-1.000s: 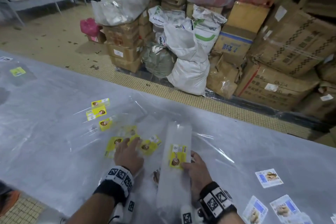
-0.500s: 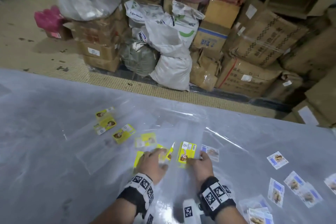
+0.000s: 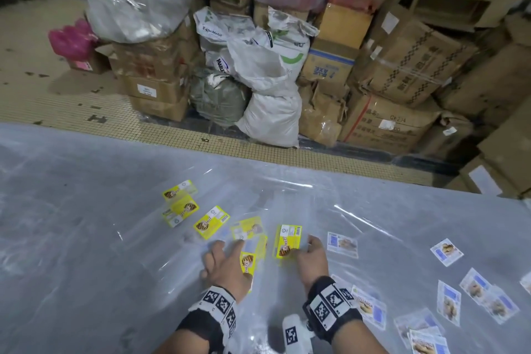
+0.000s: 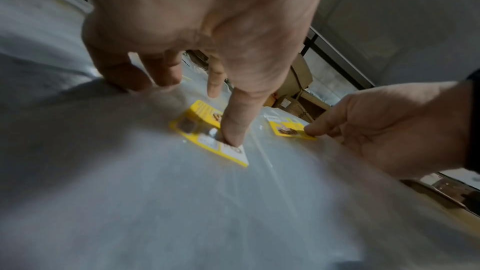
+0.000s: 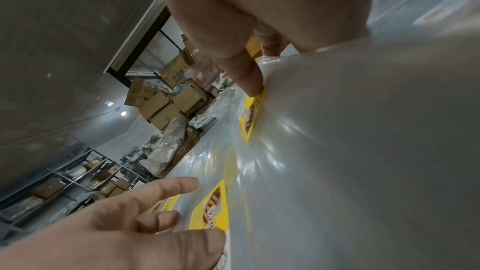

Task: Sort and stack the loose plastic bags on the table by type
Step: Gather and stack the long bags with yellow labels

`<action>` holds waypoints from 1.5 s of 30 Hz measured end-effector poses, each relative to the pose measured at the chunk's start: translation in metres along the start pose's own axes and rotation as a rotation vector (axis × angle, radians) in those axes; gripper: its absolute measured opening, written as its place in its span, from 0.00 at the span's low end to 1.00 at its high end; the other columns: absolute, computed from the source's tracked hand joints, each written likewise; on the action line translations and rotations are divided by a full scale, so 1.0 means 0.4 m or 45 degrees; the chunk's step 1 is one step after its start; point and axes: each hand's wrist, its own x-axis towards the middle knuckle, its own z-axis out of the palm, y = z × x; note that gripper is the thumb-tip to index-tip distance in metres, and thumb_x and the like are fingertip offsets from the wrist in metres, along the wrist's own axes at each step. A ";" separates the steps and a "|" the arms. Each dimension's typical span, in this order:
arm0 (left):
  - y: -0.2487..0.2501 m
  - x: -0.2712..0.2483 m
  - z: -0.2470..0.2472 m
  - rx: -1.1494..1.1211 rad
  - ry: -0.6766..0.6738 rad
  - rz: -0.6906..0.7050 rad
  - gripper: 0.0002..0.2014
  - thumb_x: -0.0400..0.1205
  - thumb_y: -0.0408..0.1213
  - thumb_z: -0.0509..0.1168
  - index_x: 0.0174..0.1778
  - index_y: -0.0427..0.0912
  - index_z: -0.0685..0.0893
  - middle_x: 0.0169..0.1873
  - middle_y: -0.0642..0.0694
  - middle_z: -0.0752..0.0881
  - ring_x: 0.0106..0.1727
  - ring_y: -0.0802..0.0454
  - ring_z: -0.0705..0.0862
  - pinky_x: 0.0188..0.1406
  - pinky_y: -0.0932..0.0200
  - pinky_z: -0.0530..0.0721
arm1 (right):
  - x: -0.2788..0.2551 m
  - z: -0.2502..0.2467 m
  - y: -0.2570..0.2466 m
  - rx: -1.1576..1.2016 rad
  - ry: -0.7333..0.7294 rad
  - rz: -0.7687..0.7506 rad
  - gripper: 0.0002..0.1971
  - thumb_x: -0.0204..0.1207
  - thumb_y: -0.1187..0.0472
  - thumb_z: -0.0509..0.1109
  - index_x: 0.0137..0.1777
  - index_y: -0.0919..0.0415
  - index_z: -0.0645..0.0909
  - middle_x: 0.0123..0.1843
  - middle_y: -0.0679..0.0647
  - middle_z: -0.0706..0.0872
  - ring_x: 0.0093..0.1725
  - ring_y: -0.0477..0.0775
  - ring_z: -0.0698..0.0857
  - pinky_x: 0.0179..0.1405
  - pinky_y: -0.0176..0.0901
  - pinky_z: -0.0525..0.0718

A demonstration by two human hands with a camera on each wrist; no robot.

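Several clear plastic bags with yellow labels [image 3: 211,225] lie scattered on the plastic-covered table [image 3: 86,238]. My left hand [image 3: 228,253] lies on a small overlapping pile of them [image 3: 248,263], its straight fingers [image 4: 231,128] pressing a yellow label [image 4: 205,130] down. Just to the right, my right hand [image 3: 309,244] pinches the near right edge of another yellow-label bag [image 3: 287,240], thumb [image 5: 249,81] on its label [image 5: 250,116]. That bag lies almost flat beside the pile. Clear bags with blue-and-white labels [image 3: 342,244] lie to the right.
More blue-label bags [image 3: 448,303] are spread over the table's right side, some by my right wrist [image 3: 367,307]. Beyond the far table edge stand cardboard boxes [image 3: 402,66], white sacks [image 3: 270,112] and a tiled floor [image 3: 43,95].
My right hand has brought the yellow-label bag down from a raised position to lie almost flat beside the pile. My left hand stays pressed on the yellow-label bags. The head view has turned right.
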 end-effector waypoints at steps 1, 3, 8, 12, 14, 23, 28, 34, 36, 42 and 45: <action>0.000 0.002 -0.003 -0.016 -0.011 0.002 0.36 0.74 0.47 0.70 0.75 0.70 0.60 0.74 0.52 0.55 0.76 0.46 0.57 0.66 0.52 0.73 | -0.002 0.005 -0.003 0.001 -0.009 -0.005 0.20 0.64 0.73 0.73 0.53 0.53 0.80 0.47 0.57 0.89 0.49 0.63 0.88 0.53 0.58 0.87; -0.005 0.008 -0.009 -0.089 -0.014 0.005 0.37 0.72 0.44 0.72 0.74 0.69 0.63 0.72 0.51 0.57 0.73 0.45 0.61 0.69 0.53 0.72 | -0.012 0.009 -0.015 0.006 -0.010 -0.008 0.19 0.64 0.76 0.72 0.48 0.51 0.79 0.44 0.56 0.89 0.46 0.62 0.88 0.51 0.56 0.87; -0.026 0.036 -0.002 -0.328 0.030 0.031 0.38 0.65 0.34 0.73 0.71 0.64 0.73 0.59 0.50 0.65 0.64 0.49 0.79 0.67 0.62 0.75 | -0.027 0.001 -0.040 0.122 -0.080 0.002 0.19 0.66 0.83 0.68 0.49 0.59 0.80 0.40 0.57 0.88 0.39 0.56 0.85 0.39 0.46 0.84; -0.034 0.056 0.008 -0.801 -0.018 0.122 0.36 0.68 0.17 0.69 0.53 0.69 0.77 0.60 0.47 0.82 0.63 0.47 0.82 0.55 0.69 0.81 | -0.021 -0.001 -0.040 0.179 -0.133 0.035 0.19 0.68 0.81 0.67 0.51 0.58 0.80 0.45 0.61 0.90 0.42 0.60 0.87 0.45 0.53 0.86; -0.037 0.055 -0.003 -0.953 0.041 0.119 0.30 0.70 0.09 0.66 0.55 0.51 0.79 0.59 0.45 0.82 0.63 0.47 0.80 0.46 0.80 0.77 | -0.014 -0.010 -0.042 0.192 -0.136 0.067 0.18 0.69 0.80 0.67 0.52 0.60 0.81 0.45 0.61 0.90 0.40 0.59 0.87 0.39 0.48 0.86; -0.077 0.088 -0.036 -1.235 0.100 0.022 0.36 0.75 0.18 0.70 0.77 0.45 0.70 0.67 0.48 0.79 0.68 0.50 0.78 0.66 0.56 0.75 | 0.023 -0.108 -0.053 0.349 -0.354 0.168 0.18 0.70 0.88 0.57 0.42 0.68 0.82 0.32 0.60 0.89 0.29 0.56 0.86 0.29 0.40 0.83; -0.028 0.093 -0.036 -1.333 -0.015 0.060 0.25 0.80 0.14 0.58 0.65 0.48 0.76 0.53 0.54 0.82 0.46 0.60 0.79 0.41 0.80 0.76 | 0.017 -0.131 -0.082 0.493 -0.507 0.133 0.21 0.72 0.87 0.55 0.52 0.64 0.78 0.38 0.62 0.88 0.30 0.54 0.87 0.30 0.39 0.83; 0.023 0.099 -0.019 -1.427 -0.125 0.038 0.21 0.84 0.21 0.56 0.61 0.52 0.81 0.57 0.50 0.84 0.43 0.70 0.84 0.50 0.76 0.79 | -0.007 -0.103 -0.152 0.760 -0.666 0.138 0.22 0.73 0.88 0.53 0.57 0.67 0.77 0.41 0.64 0.90 0.33 0.58 0.90 0.27 0.41 0.87; 0.052 0.090 -0.015 -1.633 -0.166 0.003 0.15 0.87 0.25 0.57 0.67 0.40 0.77 0.65 0.37 0.82 0.63 0.50 0.83 0.65 0.66 0.79 | -0.012 -0.050 -0.126 0.621 -0.592 0.136 0.22 0.70 0.89 0.54 0.54 0.67 0.78 0.44 0.67 0.88 0.40 0.63 0.88 0.36 0.46 0.87; 0.061 0.083 0.001 -1.729 -0.220 0.021 0.35 0.61 0.26 0.70 0.68 0.36 0.74 0.46 0.44 0.91 0.44 0.51 0.88 0.43 0.62 0.86 | -0.045 0.036 -0.081 0.377 -0.553 0.071 0.24 0.68 0.90 0.55 0.55 0.66 0.78 0.47 0.64 0.88 0.45 0.60 0.86 0.42 0.42 0.84; 0.073 0.068 -0.014 -1.755 -0.267 0.088 0.30 0.60 0.27 0.67 0.61 0.42 0.79 0.44 0.47 0.91 0.46 0.51 0.88 0.43 0.63 0.85 | -0.051 0.023 -0.083 0.430 -0.609 0.069 0.28 0.68 0.89 0.57 0.61 0.63 0.78 0.51 0.63 0.89 0.46 0.57 0.88 0.42 0.38 0.85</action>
